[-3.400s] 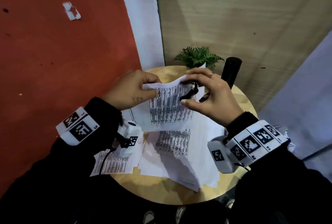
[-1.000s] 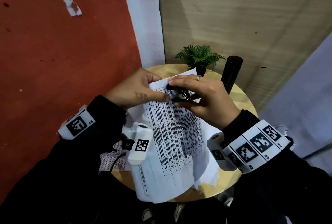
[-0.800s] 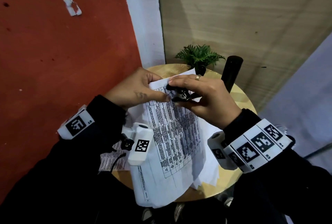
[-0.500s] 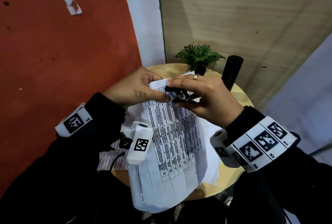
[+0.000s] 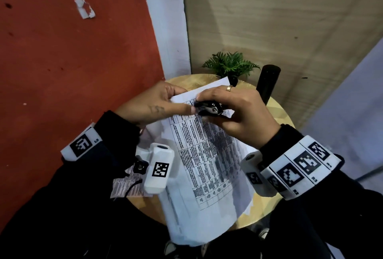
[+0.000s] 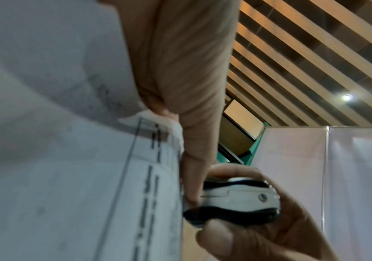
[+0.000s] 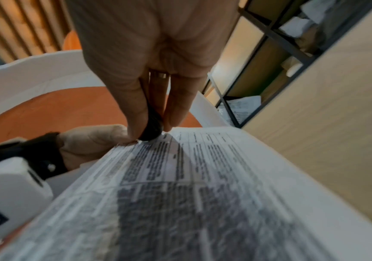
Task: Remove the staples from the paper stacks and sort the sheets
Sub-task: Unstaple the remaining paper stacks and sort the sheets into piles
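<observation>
My head camera looks forward and down from above onto the round wooden table [image 5: 275, 113], both wrists in frame, the red wall at left and far. My left wrist camera sits very close under the paper stack [image 6: 69, 185], facing up past the sheets to a slatted ceiling. My right wrist camera looks along my right hand [image 7: 153, 53] toward the far shelving, just above the page. All three share the staple remover [image 5: 208, 109] at the stack's far corner.
</observation>
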The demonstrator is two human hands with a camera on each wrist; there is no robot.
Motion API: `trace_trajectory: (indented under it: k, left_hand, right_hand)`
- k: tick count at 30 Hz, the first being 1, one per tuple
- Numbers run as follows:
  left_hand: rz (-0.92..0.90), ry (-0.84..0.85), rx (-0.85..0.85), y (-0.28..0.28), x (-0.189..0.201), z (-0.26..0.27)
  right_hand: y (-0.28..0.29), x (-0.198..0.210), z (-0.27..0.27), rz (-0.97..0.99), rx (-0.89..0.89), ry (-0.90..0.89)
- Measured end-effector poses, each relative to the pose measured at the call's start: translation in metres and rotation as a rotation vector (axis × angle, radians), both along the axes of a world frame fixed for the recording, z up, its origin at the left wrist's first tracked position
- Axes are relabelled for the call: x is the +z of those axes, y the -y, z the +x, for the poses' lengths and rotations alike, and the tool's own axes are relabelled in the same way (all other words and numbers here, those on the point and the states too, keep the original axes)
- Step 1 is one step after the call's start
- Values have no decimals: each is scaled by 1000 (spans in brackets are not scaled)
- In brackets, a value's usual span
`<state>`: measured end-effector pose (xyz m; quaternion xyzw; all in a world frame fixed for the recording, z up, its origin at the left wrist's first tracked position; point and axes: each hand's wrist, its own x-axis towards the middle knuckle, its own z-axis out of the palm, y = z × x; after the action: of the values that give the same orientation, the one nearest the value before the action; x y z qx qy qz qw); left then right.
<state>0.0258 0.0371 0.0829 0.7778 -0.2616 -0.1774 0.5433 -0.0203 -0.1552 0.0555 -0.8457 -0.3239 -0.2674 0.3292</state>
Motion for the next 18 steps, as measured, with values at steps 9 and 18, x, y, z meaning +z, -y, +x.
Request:
trace_trajectory:
  k: [9,18]
  left_hand:
    - [-107,-51,47,2,-7,-12]
    - [-139,-60,99,11,-8,-12]
  right_hand:
    - [6,-3,-10,447,52,-341]
    - [-10,-9,-9,504,-124,-366]
